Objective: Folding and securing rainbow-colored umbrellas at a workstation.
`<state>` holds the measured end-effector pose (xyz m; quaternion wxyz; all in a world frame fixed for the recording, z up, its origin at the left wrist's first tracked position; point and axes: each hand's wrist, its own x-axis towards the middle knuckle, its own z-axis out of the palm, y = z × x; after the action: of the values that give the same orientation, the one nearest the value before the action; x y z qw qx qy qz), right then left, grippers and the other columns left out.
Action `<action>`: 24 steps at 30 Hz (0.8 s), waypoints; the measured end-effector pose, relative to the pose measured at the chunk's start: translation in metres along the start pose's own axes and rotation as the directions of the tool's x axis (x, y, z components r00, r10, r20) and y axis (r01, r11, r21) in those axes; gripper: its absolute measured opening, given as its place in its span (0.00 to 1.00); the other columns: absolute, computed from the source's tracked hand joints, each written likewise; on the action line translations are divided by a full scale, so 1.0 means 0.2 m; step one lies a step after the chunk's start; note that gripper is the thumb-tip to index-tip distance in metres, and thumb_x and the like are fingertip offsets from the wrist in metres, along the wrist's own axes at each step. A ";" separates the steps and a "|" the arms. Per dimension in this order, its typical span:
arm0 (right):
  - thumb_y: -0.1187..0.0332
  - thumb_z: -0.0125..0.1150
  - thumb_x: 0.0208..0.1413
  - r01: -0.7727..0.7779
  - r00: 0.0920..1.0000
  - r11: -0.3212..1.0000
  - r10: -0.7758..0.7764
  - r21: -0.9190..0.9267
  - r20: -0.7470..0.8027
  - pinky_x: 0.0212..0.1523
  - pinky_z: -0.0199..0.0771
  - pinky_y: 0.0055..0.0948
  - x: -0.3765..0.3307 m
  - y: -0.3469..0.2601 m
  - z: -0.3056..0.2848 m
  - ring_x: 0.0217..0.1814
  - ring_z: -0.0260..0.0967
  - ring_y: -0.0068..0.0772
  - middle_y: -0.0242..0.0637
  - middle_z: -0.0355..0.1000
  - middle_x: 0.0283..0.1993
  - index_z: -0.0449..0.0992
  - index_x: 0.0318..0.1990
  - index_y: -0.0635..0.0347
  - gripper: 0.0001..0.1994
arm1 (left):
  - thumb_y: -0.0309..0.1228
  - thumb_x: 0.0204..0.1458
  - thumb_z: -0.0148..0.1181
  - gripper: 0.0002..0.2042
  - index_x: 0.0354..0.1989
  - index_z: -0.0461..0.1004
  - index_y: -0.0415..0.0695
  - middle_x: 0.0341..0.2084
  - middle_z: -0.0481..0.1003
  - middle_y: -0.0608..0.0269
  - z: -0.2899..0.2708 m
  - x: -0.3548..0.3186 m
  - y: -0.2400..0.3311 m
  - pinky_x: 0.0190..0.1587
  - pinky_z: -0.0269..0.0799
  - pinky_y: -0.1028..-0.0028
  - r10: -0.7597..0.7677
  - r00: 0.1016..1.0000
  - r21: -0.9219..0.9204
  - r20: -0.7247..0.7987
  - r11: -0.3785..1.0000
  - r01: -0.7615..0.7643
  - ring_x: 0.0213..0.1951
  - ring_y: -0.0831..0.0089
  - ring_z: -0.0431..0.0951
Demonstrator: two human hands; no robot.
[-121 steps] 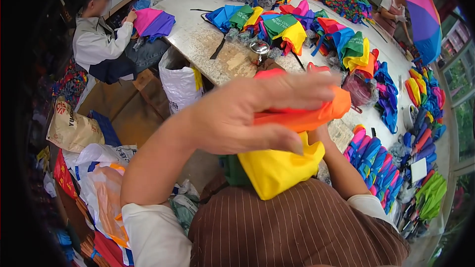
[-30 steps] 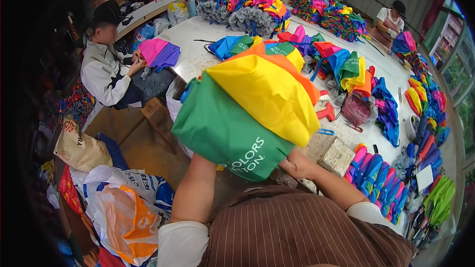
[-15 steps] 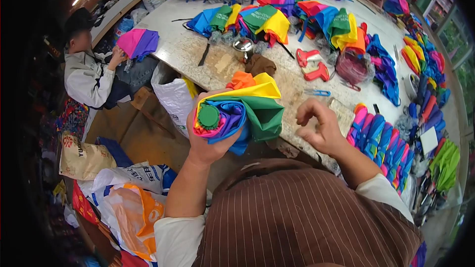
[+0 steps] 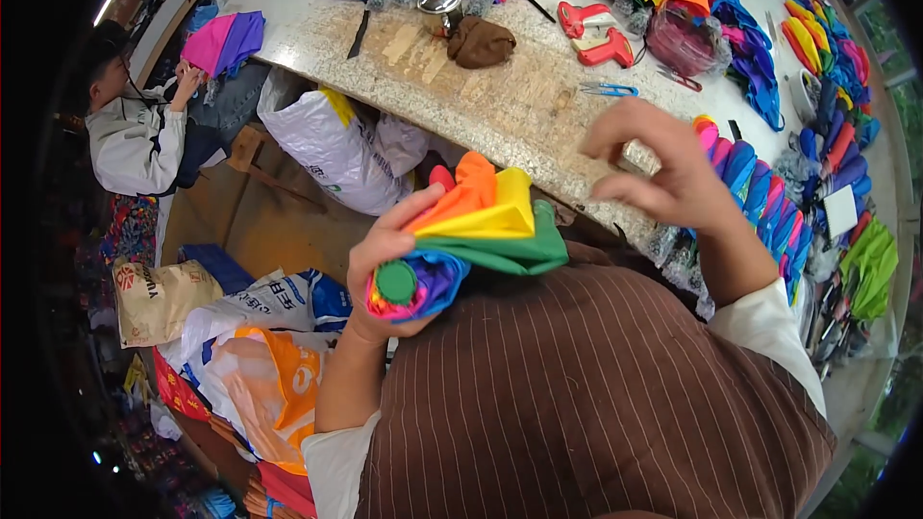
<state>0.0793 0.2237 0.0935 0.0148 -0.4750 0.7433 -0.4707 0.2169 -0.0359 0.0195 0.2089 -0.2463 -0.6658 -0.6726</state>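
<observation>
The left hand (image 4: 389, 259) is clenched around a folded rainbow-coloured fabric umbrella (image 4: 471, 231) with a round green cap, held at the chest, off the near edge of the pale stone bench (image 4: 500, 101). The right hand (image 4: 673, 173) hovers over that edge, fingers loosely curled and grasping nothing. Farther along lie small blue scissors (image 4: 608, 89), a red tool (image 4: 596, 31) and a brown cloth lump (image 4: 479, 41).
</observation>
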 end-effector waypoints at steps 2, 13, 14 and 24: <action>0.66 0.64 0.48 0.299 0.953 0.927 -0.299 -0.227 0.036 0.38 0.73 0.33 0.01 0.08 0.16 0.38 0.71 0.35 0.37 0.71 0.35 0.75 0.37 0.60 0.11 | 0.22 0.39 0.69 0.26 0.47 0.64 0.50 0.55 0.60 0.30 0.00 -0.02 0.02 0.58 0.61 0.57 0.033 0.994 0.069 0.102 0.997 -0.040 0.57 0.44 0.65; 0.66 0.67 0.49 0.056 0.985 0.933 -0.109 0.355 0.133 0.30 0.70 0.26 -0.06 0.09 0.20 0.29 0.71 0.32 0.35 0.72 0.29 0.76 0.34 0.61 0.10 | 0.26 0.36 0.69 0.16 0.36 0.72 0.48 0.59 0.54 0.29 0.00 -0.05 0.03 0.59 0.58 0.56 -0.122 0.982 -0.214 0.145 0.965 0.151 0.59 0.40 0.62; 0.65 0.66 0.49 -0.002 0.988 0.946 -0.050 0.325 0.149 0.29 0.69 0.25 -0.05 0.08 0.21 0.29 0.71 0.31 0.34 0.71 0.29 0.76 0.35 0.60 0.10 | 0.26 0.35 0.69 0.16 0.35 0.74 0.49 0.59 0.54 0.29 0.00 -0.03 0.05 0.60 0.56 0.55 -0.127 0.973 -0.173 0.193 0.972 0.161 0.59 0.39 0.61; 0.62 0.65 0.47 0.304 0.893 0.889 -0.141 -0.341 0.428 0.20 0.67 0.31 -0.04 -0.08 0.10 0.23 0.68 0.34 0.32 0.66 0.25 0.70 0.28 0.56 0.10 | 0.28 0.29 0.68 0.15 0.31 0.78 0.51 0.62 0.51 0.33 0.00 0.03 0.02 0.64 0.45 0.56 -0.210 0.920 -0.145 0.331 0.952 0.269 0.64 0.39 0.51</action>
<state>0.1042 0.2138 0.0905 0.0107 -0.6357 0.7447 -0.2030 0.2139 -0.0356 0.0258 -0.0074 -0.2844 -0.6492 -0.7054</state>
